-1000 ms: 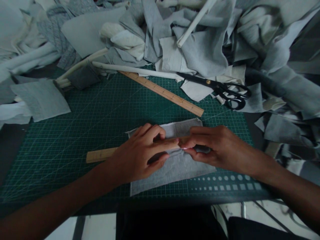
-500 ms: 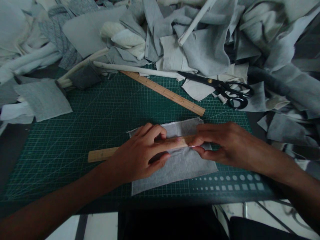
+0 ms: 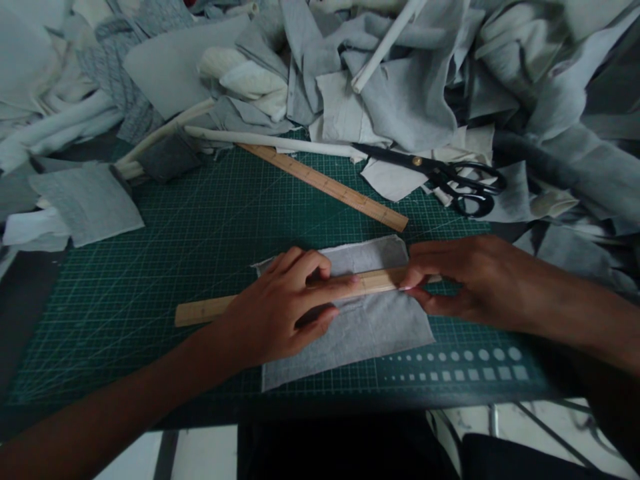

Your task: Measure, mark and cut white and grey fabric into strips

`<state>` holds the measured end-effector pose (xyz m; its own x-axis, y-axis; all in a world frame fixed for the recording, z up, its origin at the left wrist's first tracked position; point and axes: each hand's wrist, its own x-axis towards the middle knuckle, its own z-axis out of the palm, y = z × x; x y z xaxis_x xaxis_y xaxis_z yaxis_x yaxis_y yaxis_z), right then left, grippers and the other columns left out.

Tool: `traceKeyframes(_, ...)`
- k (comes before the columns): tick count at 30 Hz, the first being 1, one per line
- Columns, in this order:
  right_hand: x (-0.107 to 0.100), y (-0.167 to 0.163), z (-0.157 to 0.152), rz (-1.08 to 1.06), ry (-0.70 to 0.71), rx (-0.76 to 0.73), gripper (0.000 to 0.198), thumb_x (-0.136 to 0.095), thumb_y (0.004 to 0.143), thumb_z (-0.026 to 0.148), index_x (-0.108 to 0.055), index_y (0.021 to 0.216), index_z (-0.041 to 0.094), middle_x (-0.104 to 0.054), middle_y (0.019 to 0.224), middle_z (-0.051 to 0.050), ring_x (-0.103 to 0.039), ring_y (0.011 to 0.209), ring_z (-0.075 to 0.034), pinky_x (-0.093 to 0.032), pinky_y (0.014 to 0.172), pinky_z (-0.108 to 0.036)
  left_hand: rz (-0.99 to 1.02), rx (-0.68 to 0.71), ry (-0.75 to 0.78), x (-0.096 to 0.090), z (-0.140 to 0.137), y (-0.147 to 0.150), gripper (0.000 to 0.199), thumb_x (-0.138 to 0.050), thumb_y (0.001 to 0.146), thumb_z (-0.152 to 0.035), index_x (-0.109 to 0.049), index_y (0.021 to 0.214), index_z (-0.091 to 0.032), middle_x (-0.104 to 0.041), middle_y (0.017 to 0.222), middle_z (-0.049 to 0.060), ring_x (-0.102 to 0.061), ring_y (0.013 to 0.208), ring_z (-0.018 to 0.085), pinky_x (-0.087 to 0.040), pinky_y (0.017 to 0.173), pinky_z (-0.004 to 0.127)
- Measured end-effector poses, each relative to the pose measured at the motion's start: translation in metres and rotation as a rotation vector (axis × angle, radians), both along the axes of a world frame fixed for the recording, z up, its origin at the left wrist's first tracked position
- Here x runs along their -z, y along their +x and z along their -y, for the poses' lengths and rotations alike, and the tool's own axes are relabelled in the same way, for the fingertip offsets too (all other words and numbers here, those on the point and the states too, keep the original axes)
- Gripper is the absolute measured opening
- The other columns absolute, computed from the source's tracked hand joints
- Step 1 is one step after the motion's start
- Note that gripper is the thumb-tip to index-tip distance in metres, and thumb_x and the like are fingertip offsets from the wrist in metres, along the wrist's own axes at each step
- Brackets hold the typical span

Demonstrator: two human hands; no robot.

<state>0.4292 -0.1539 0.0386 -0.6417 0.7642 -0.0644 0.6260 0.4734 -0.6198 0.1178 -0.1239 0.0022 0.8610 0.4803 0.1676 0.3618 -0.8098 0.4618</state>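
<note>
A piece of grey cloth (image 3: 350, 333) lies flat on the green cutting mat, with a wooden ruler (image 3: 200, 311) laid across it from left to right. My left hand (image 3: 287, 307) rests over the ruler's middle, fingers apart, its index finger stretched along the wood and the thumb on the cloth below. At the ruler's lower edge, near the cloth's right side, my right hand (image 3: 455, 280) has thumb and fingers pinched together. A tiny pale spot shows at its fingertips; whether it is a nail or a small held thing I cannot make out.
Black scissors (image 3: 430, 170) lie beyond the cloth at the right, beside a second wooden ruler (image 3: 330, 190) set diagonally on the cutting mat (image 3: 125, 267). Heaped grey and cream fabric scraps (image 3: 400, 100) line the back. A dark chair (image 3: 510, 457) stands below the table edge.
My right hand has slid right along the ruler's lower edge, uncovering more of the wood. My left hand, the ruler and the cloth stay in place.
</note>
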Motion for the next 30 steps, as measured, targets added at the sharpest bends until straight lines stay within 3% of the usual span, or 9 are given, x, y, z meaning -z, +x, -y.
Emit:
traceKeyframes(12, -0.006, 0.016, -0.003, 0.056, 0.003, 0.037, 0.004, -0.065, 0.087, 0.02, -0.069, 0.088, 0.022, -0.071, 0.079, -0.001, -0.062, 0.061, -0.014, -0.039, 0.058, -0.027, -0.005, -0.009, 0.002, -0.001, 0.001, 0.0, 0.043, -0.058, 0.103, -0.021, -0.06, 0.146, -0.025, -0.054, 0.116, 0.008, -0.053, 0.104, 0.023, -0.048, 0.094, 0.04)
traceKeyframes(21, 0.003, -0.016, 0.001, -0.085, -0.051, -0.074, 0.007, -0.064, 0.093, 0.013, -0.066, 0.096, 0.019, -0.068, 0.089, -0.001, -0.061, 0.073, -0.011, -0.039, 0.066, -0.025, -0.019, -0.007, 0.006, -0.001, 0.0, 0.0, 0.045, -0.057, 0.104, -0.022, -0.057, 0.148, -0.027, -0.054, 0.118, 0.007, -0.053, 0.106, 0.024, -0.049, 0.096, 0.042)
traceKeyframes(30, 0.016, -0.029, 0.002, -0.16, 0.055, -0.03, 0.009, -0.063, 0.098, 0.015, -0.069, 0.104, 0.017, -0.068, 0.091, -0.002, -0.058, 0.067, -0.009, -0.037, 0.061, -0.024, -0.005, -0.004, 0.016, -0.002, 0.001, 0.002, 0.042, -0.057, 0.103, -0.021, -0.061, 0.145, -0.025, -0.055, 0.117, 0.008, -0.053, 0.104, 0.024, -0.048, 0.097, 0.041)
